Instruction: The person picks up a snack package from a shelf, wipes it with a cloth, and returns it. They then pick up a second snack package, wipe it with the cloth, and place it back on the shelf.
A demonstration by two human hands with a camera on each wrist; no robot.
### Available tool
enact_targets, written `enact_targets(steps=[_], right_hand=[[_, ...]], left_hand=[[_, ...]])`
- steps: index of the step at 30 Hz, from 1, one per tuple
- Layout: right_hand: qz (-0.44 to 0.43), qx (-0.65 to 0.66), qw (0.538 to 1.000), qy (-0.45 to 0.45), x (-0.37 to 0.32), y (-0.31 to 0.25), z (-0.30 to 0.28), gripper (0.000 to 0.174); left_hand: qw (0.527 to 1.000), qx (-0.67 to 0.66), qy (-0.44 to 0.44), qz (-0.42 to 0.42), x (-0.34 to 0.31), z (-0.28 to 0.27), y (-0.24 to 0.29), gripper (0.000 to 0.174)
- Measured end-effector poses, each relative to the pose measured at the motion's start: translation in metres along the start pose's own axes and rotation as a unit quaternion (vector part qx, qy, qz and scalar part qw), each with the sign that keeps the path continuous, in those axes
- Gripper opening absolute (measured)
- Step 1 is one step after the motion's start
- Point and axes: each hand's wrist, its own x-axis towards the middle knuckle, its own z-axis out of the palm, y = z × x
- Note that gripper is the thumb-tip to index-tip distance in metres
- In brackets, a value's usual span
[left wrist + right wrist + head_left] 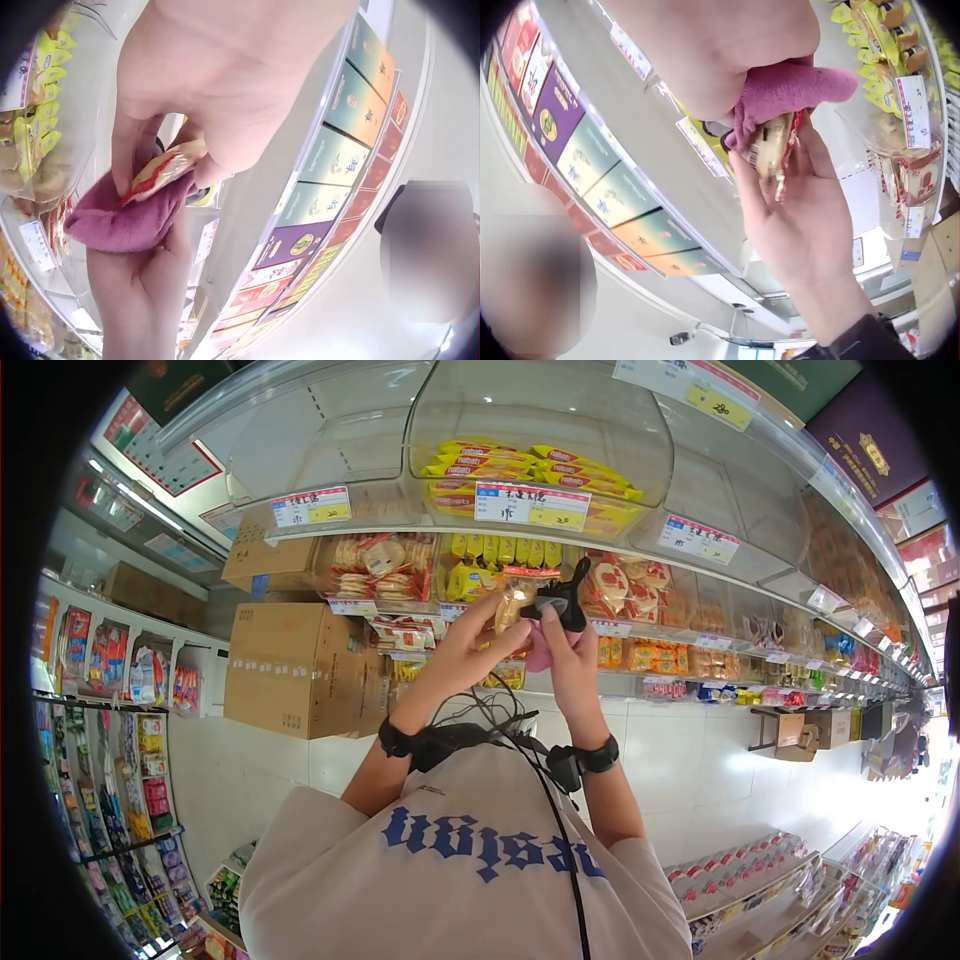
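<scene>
My left hand [468, 650] grips a small packaged snack [771, 146] in a clear wrapper with red edges; what is inside looks pale and cream-coloured. In my right hand [572, 670] is a pink cloth [135, 216], bunched and held against the packet. Both hands meet in front of the shelf, and the cloth covers part of the wrapper in the left wrist view. A black piece [562, 600] sticks up above the cloth by the right fingertips in the head view.
Clear bins on the shelf hold yellow snack packets [480, 465] and round packaged crackers [383, 560]. Price labels [532, 507] line the shelf edges. Cardboard boxes [290, 670] are stacked at the left. Gift boxes [319, 202] stand on the top shelf. Black cables [490, 710] hang before the chest.
</scene>
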Motion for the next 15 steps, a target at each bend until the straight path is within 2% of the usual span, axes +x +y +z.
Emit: enact_targets(steps=[2, 4, 7, 12, 13, 15], right_hand=[[-0.022, 0.071, 0.997, 0.012, 0.001, -0.008, 0.001, 0.016], [-0.028, 0.067, 0.997, 0.007, 0.002, -0.010, -0.003, 0.015], [-0.048, 0.057, 0.997, 0.036, -0.002, -0.010, -0.002, 0.015], [-0.099, -0.039, 0.993, 0.056, -0.008, -0.002, 0.005, 0.017], [-0.096, -0.055, 0.993, 0.033, -0.009, -0.001, 0.004, 0.022], [-0.139, -0.074, 0.987, 0.010, -0.012, 0.002, 0.013, 0.027]], left_hand=[[0.998, -0.056, 0.005, -0.023, 0.000, -0.002, -0.001, 0.041], [0.997, -0.069, 0.034, -0.032, 0.000, -0.002, -0.004, 0.038], [0.995, -0.023, 0.095, -0.027, 0.004, 0.000, 0.003, 0.032], [0.946, 0.187, 0.235, 0.124, 0.011, 0.007, -0.010, 0.027], [0.928, 0.219, 0.257, 0.159, 0.013, 0.007, -0.012, 0.028], [0.958, 0.182, 0.201, 0.089, 0.011, 0.007, -0.010, 0.026]])
